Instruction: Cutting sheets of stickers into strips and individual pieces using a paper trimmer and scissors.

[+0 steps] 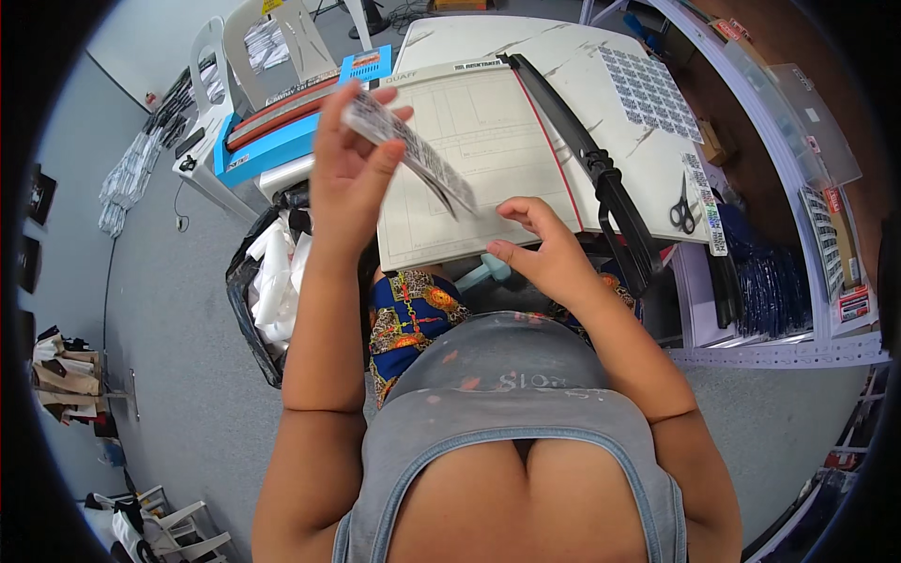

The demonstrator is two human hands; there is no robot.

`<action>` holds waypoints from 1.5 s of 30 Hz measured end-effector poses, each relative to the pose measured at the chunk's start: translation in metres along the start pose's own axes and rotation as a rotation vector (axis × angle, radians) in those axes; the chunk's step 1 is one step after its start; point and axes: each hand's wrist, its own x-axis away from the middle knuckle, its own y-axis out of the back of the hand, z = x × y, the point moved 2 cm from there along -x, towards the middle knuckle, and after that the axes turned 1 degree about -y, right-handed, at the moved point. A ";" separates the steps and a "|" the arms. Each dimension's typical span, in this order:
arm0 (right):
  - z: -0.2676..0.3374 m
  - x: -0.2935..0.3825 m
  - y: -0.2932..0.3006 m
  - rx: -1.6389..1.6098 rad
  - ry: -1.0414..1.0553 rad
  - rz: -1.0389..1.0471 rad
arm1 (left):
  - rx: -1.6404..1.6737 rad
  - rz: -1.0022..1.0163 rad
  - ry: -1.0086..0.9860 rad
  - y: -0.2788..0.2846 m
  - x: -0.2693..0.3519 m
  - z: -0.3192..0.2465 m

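My left hand (359, 158) grips a stack of printed paper strips (422, 151) at its upper end, and the stack slants down to the right with its lower end blurred and slightly fanned. Below it lies the pale board of a guillotine paper cutter (450, 204), marked with grid lines. Over the board's front edge, near the free end of the strips, my right hand (538, 243) is held with thumb and fingers apart and nothing between them. The cutter's black blade arm (598, 169) runs along the right side, beside a red edge line.
A blue roller machine (274, 141) stands left of the cutter. On the white marble-patterned table (563, 42) are a printed sheet (647, 91), scissors (681, 211) and a printed strip (704, 204). A black bag of white scraps (278, 274) sits at lower left. Shelving (774, 359) borders the right.
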 end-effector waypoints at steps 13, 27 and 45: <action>0.012 -0.001 0.005 0.093 0.208 -0.008 | 0.115 -0.004 0.056 -0.031 0.005 -0.013; -0.020 0.027 0.013 -0.192 0.052 0.083 | 0.203 -0.105 0.220 -0.054 0.031 0.016; 0.004 0.177 0.238 0.155 -0.826 -0.075 | -0.333 0.116 0.491 -0.025 0.048 0.079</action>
